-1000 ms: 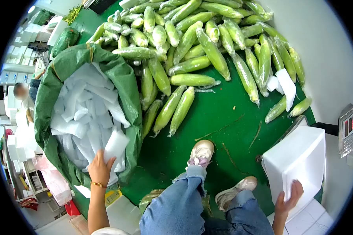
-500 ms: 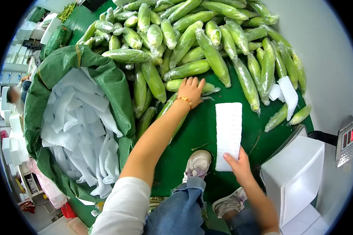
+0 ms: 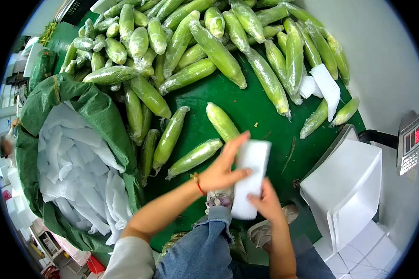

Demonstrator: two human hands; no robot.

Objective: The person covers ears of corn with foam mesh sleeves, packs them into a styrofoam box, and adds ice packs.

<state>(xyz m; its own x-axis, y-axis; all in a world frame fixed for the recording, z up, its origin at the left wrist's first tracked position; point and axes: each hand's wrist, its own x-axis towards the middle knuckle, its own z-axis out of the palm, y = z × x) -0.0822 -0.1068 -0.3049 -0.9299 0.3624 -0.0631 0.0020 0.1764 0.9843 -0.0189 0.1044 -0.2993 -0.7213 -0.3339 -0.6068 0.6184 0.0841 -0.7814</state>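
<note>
White foam piece (image 3: 258, 160) tilted between your hands; right hand (image 3: 269, 202) has its grip pinching the lower part. Left hand (image 3: 221, 172) meets it higher; blur, can't tell whether that grip closes on the adjoining cob (image 3: 221, 120). No cob visibly foamed there yet. Heaped corn (image 3: 218, 56), film only: plenty left, I judge. Green sack (image 3: 97, 104) holds many foam strips (image 3: 79, 162). White box (image 3: 335, 172): contents unclear.

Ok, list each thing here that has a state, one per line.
Left hand, near an ear of corn, grip unclear
Right hand, gripping the foam sleeve
Foam sleeve, held
Other corn, mostly in clear wrap
Sack, open, holding foam pieces
Scale, display lit red
</note>
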